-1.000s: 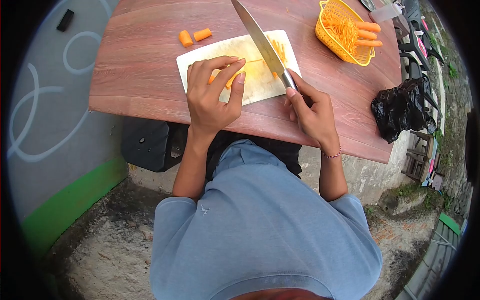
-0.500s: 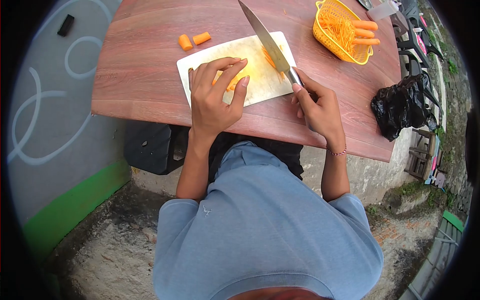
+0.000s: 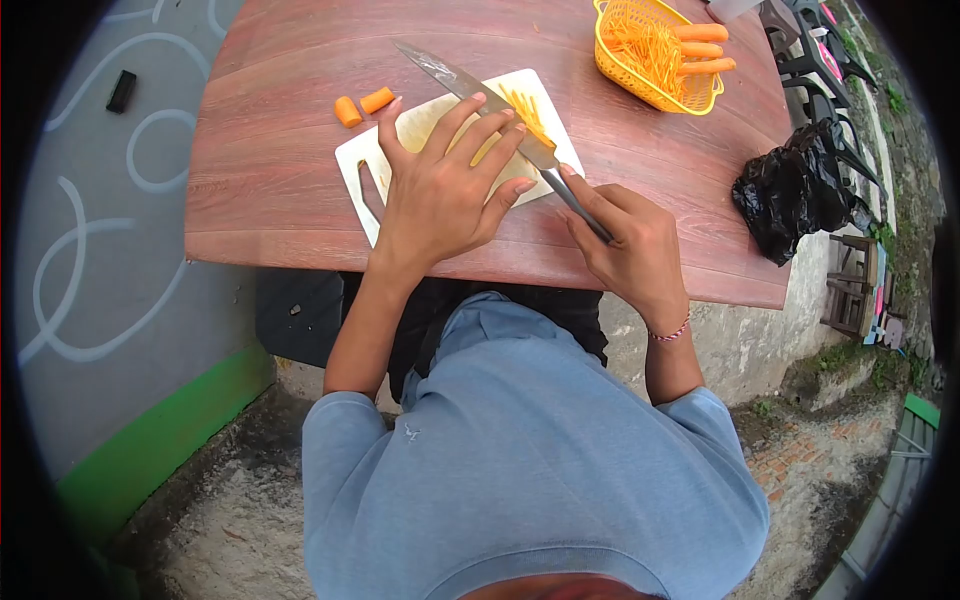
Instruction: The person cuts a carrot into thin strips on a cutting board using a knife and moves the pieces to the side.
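My right hand (image 3: 635,245) grips a kitchen knife (image 3: 578,205) by its handle, the blade slanting up and left across a white cutting board (image 3: 352,158). Spread wide, the fingers of my left hand (image 3: 437,195) reach over the board, fingertips right at the blade's near side. Beyond the blade, thin carrot strips (image 3: 527,113) lie in a small pile near the board's far right corner. Two short carrot chunks (image 3: 347,111) rest on the table just past the far left edge. My left palm hides part of the board.
On the wooden table (image 3: 270,160), a yellow basket (image 3: 640,92) at the far right holds shredded carrot (image 3: 640,52) and several whole carrots (image 3: 705,67). A black plastic bag (image 3: 785,195) sits by the right edge. Dark chairs (image 3: 815,95) stand beyond it.
The knife has tipped lower and left across the board. My left hand has opened from curled fingers to a spread over the board, beside the blade. The board's view has shifted slightly.
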